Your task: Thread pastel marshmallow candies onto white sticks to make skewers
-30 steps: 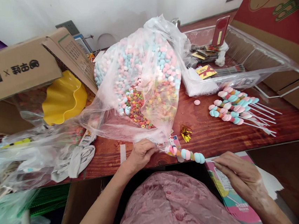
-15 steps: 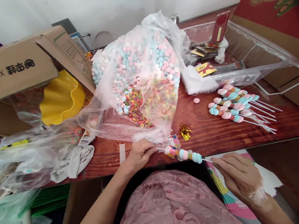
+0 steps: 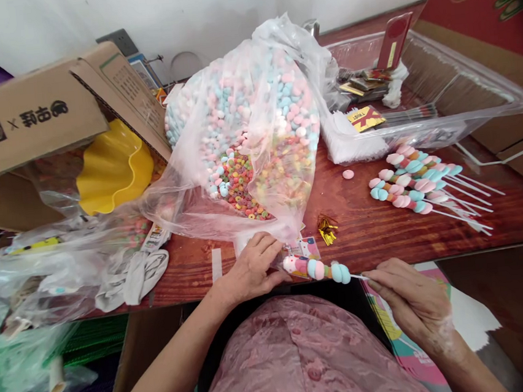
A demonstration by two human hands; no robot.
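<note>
My right hand pinches the white stick of a marshmallow skewer just above the table's front edge. Pink and blue marshmallows alternate on it with small coloured rings. The skewer's far end is covered by a clear packet with a dotted print. At that end is my left hand, its thumb and fingers apart, lying by the packet's edge; its fingertips are against thin clear plastic. Under and behind the skewer lies another printed packet. A bunch of gold twist ties rests just beyond.
A large clear bag holds marshmallows and coloured rings. Finished-looking skewers lie in a pile at the right, below a clear plastic bin. One loose pink marshmallow sits between. A cardboard box and yellow bowl stand left.
My left hand has gone from a pinch at the packet to spread fingers. The skewer has moved slightly left, further into the printed packet, with my right hand still on its stick.
</note>
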